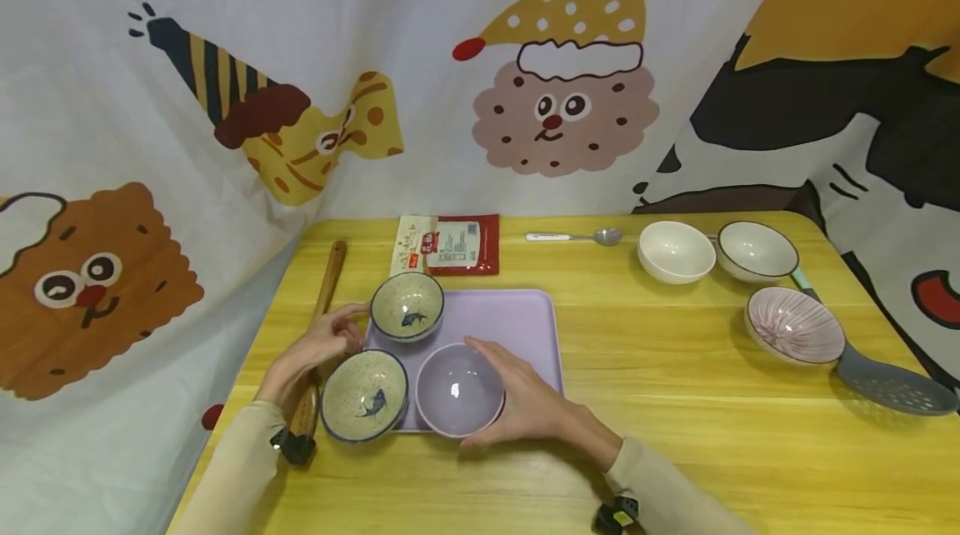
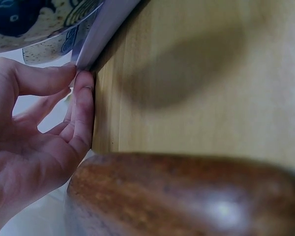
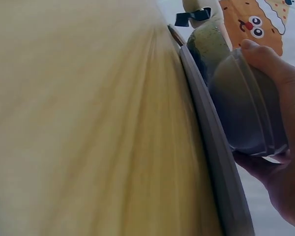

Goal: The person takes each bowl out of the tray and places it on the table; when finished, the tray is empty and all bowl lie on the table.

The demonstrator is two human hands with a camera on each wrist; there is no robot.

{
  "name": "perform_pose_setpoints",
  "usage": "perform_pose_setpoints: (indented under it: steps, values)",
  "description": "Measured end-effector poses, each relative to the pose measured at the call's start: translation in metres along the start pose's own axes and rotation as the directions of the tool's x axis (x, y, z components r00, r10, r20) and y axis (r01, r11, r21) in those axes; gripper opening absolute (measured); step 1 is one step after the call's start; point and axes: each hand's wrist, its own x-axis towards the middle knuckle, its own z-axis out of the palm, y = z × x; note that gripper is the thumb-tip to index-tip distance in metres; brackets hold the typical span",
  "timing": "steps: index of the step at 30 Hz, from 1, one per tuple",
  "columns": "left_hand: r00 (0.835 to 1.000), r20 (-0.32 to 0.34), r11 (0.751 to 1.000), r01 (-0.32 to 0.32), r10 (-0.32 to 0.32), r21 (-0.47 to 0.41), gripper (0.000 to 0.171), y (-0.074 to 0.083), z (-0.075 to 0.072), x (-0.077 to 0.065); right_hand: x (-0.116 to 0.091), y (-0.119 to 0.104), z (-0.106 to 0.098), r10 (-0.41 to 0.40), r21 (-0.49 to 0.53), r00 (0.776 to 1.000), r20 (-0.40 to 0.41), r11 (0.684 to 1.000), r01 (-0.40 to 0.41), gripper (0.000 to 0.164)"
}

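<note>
A lilac tray [image 1: 517, 314] lies on the wooden table with bowls on its left side and front. Thumb and finger of my left hand [image 1: 324, 345] pinch the tray's left edge, as the left wrist view shows. Beside that hand are two speckled bowls with blue fish, a rear bowl [image 1: 397, 302] and a front bowl [image 1: 354, 389] that overhangs the tray's corner. My right hand [image 1: 528, 397] grips a lilac bowl [image 1: 457, 402] from its right side, thumb and fingers spread around its wall. In the right wrist view, that bowl [image 3: 241, 105] overlaps the tray.
A long wooden utensil [image 1: 330, 277] lies left of the tray. Behind it are a red and cream packet [image 1: 457, 245] and a metal spoon [image 1: 577, 237]. To the right stand a white bowl [image 1: 675, 252], a dark-rimmed bowl [image 1: 757, 252], a streaked bowl [image 1: 795, 325] and a grey slotted turner [image 1: 892, 385].
</note>
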Motion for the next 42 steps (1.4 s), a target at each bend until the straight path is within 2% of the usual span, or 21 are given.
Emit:
perform_pose_setpoints:
  steps: [6, 10, 17, 23, 27, 36, 42]
  values:
    - [1.0, 0.001, 1.0, -0.001, 0.001, 0.001, 0.079, -0.001, 0.0, 0.001, -0.01, -0.001, -0.012, 0.056, 0.027, 0.994, -0.097, 0.998, -0.054, 0.129]
    - [1.0, 0.006, 1.0, -0.008, 0.008, -0.001, 0.079, 0.0, -0.001, 0.0, -0.02, 0.001, -0.022, 0.075, 0.001, 0.984, -0.162, 0.997, -0.075, 0.129]
    - [1.0, 0.0, 1.0, -0.02, 0.02, -0.005, 0.078, 0.003, -0.001, -0.002, -0.037, 0.004, -0.04, 0.153, -0.039, 0.947, -0.282, 0.984, -0.171, 0.127]
    - [1.0, 0.007, 1.0, -0.016, 0.016, -0.002, 0.08, 0.003, -0.001, -0.001, -0.051, 0.011, -0.057, 0.149, -0.052, 0.921, -0.36, 0.982, -0.18, 0.128]
    - [1.0, 0.015, 1.0, -0.015, 0.015, 0.012, 0.081, 0.002, 0.0, -0.001, -0.06, 0.017, -0.07, 0.166, -0.062, 0.895, -0.414, 0.976, -0.21, 0.129]
    - [1.0, 0.013, 0.999, -0.024, 0.023, 0.028, 0.079, -0.002, -0.001, 0.0, -0.082, 0.025, -0.1, 0.277, -0.065, 0.813, -0.512, 0.931, -0.358, 0.131]
    - [1.0, 0.008, 0.999, -0.014, 0.014, 0.039, 0.078, -0.003, 0.0, 0.002, -0.095, 0.031, -0.117, 0.301, -0.034, 0.776, -0.553, 0.923, -0.383, 0.13]
